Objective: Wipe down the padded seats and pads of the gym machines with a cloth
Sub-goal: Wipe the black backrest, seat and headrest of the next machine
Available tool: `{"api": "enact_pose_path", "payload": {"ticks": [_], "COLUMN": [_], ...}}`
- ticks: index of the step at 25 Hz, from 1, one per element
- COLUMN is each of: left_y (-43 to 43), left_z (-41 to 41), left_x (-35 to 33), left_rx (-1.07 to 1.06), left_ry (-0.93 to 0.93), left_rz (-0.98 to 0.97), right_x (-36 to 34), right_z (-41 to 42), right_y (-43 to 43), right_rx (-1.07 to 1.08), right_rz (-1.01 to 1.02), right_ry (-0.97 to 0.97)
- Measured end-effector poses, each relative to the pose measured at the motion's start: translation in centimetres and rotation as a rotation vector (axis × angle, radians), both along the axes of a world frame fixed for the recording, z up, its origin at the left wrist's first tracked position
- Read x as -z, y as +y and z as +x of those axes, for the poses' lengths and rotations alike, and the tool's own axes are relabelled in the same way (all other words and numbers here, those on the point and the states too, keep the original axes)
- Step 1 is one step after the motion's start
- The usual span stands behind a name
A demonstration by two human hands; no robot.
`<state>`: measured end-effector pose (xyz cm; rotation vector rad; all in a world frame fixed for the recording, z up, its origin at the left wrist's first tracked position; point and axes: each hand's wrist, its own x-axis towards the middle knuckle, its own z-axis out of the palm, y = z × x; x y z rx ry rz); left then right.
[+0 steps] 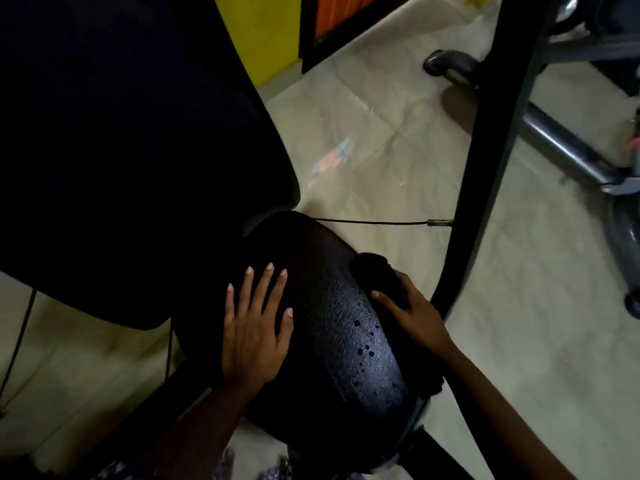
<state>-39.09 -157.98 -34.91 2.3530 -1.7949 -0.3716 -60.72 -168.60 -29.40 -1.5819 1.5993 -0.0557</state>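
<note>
A black padded seat (332, 327) of a gym machine fills the lower middle, its textured surface dotted with water droplets near the right side. My left hand (254, 327) lies flat on the seat's left part, fingers straight and spread. My right hand (412, 313) holds a dark cloth (379, 277) against the seat's right edge, fingers curled over it. A large black back pad (131, 143) rises at the upper left, its lower edge overhanging the seat.
A black curved frame bar (485, 150) runs from top right down beside the seat, with a thin cable (374, 222) stretched to it. Grey metal legs of another machine (568, 143) stand at the right. A pale tiled floor (381, 133) and a yellow wall (263, 29) lie beyond.
</note>
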Motion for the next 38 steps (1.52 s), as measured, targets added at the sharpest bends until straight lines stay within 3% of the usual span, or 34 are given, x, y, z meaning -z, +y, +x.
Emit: {"api": "enact_pose_path", "payload": {"ticks": [4,9,15,18,21,25,30,35,38], "left_y": [-0.5,2.9,2.8,3.0,2.9,2.6,2.8,2.5,2.5], "left_z": [-0.2,-2.0,-1.6,-1.6,-1.6,-2.1,-1.8,-1.9,-1.8], "left_x": [-0.3,-0.4,-0.2,-0.4,-0.6,-0.9,-0.3,0.0,0.0], "left_rx": [0.006,0.165,0.177,0.187,0.181,0.153,0.168,0.168,0.163], "left_ry": [0.008,0.082,0.072,0.079,0.102,0.14,0.091,0.077,0.092], "left_rz": [-0.009,-0.09,-0.11,-0.107,-0.114,-0.112,-0.142,-0.161,-0.164], "right_x": [1.1,2.0,0.0,-0.3,-0.8,-2.4,1.0,1.5,0.6], "right_z": [4.0,4.7,-1.1,-1.7,0.0,4.2,8.3,6.2,5.3], "right_y": [-4.3,-4.6,3.6,9.3,14.7,17.4,15.3,11.3,7.5], "right_rx": [-0.066,-0.041,0.232,0.447,0.53,0.379,0.014,-0.051,-0.004], "right_rz": [-0.005,-0.004,-0.086,-0.244,-0.434,-0.631,-0.652,-0.608,-0.448], "right_ry": [0.083,0.051,0.097,0.071,0.162,0.272,0.598,0.557,0.522]}}
